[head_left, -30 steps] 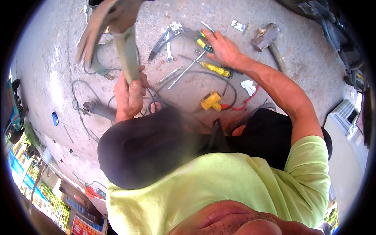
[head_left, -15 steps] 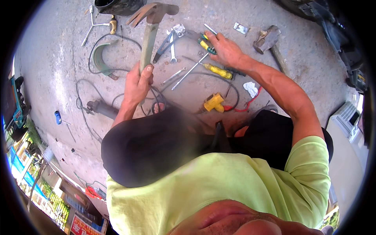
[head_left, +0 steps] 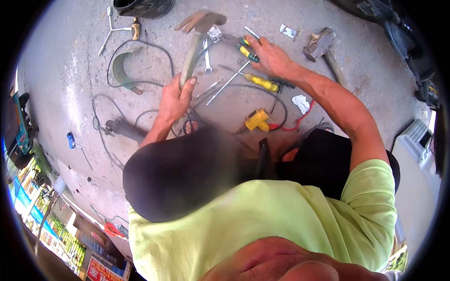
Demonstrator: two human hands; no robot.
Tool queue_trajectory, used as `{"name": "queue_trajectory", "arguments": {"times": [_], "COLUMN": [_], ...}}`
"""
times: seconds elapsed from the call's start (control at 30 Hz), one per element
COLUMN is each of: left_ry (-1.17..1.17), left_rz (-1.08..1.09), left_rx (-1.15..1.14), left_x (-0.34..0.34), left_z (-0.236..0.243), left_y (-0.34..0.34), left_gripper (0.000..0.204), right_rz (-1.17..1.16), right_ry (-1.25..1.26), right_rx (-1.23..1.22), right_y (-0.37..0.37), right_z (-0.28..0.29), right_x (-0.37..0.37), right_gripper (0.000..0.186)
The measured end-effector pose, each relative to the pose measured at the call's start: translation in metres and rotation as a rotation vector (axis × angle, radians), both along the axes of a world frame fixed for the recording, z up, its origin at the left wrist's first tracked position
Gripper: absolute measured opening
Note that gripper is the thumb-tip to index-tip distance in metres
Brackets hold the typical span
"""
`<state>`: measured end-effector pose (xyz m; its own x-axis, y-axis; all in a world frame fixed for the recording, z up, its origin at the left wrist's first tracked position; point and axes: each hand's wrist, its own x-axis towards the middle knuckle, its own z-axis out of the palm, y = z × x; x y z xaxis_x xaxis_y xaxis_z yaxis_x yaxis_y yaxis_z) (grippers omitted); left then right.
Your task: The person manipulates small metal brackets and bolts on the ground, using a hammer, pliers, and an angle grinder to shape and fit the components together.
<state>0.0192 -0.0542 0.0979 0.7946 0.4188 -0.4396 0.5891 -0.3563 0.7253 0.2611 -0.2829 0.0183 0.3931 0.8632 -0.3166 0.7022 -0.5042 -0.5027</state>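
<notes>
My left hand (head_left: 176,99) is closed round the wooden handle of a claw hammer (head_left: 191,56), raised with its rusty head away from me. To its right, my right hand (head_left: 272,58) grips pliers (head_left: 244,49) with green and yellow handles. Their jaws point left, toward a small shiny metal piece (head_left: 214,33) partly behind the hammer head. A long metal rod (head_left: 228,84) runs beneath my right hand; whether my fingers touch it I cannot tell. Close by lie a combination wrench (head_left: 207,58) and a screwdriver (head_left: 261,83) with a yellow handle.
A sledgehammer (head_left: 320,44) lies on the concrete at the right. On the left are a curved green metal band (head_left: 121,70), a three-armed wrench (head_left: 111,31), black cables and a dark cylinder (head_left: 125,130). A yellow tool part (head_left: 257,120) sits between my feet.
My left hand has moved right with the hammer, whose head now sits lower and further right, over the small metal piece. My right hand and the pliers have hardly moved.
</notes>
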Motion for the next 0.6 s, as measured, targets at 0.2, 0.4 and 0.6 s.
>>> {"name": "queue_trajectory", "arguments": {"times": [0.2,0.4,0.6], "left_ry": [-0.478,0.078,-0.265], "left_rz": [0.059,-0.179,-0.041], "left_rx": [-0.064,0.207,0.039], "left_x": [0.019,-0.005,0.028], "left_z": [0.064,-0.017,0.054], "left_y": [0.008,0.014,0.008], "left_gripper": [0.038,0.035,0.041], "right_rz": [-0.031,-0.017,-0.029], "right_ry": [-0.023,0.009,-0.039], "right_rx": [0.026,0.045,0.014], "right_y": [0.002,0.006,0.003], "right_z": [-0.008,-0.002,-0.005], "right_x": [0.006,0.007,0.005], "right_gripper": [0.084,0.083,0.083]}}
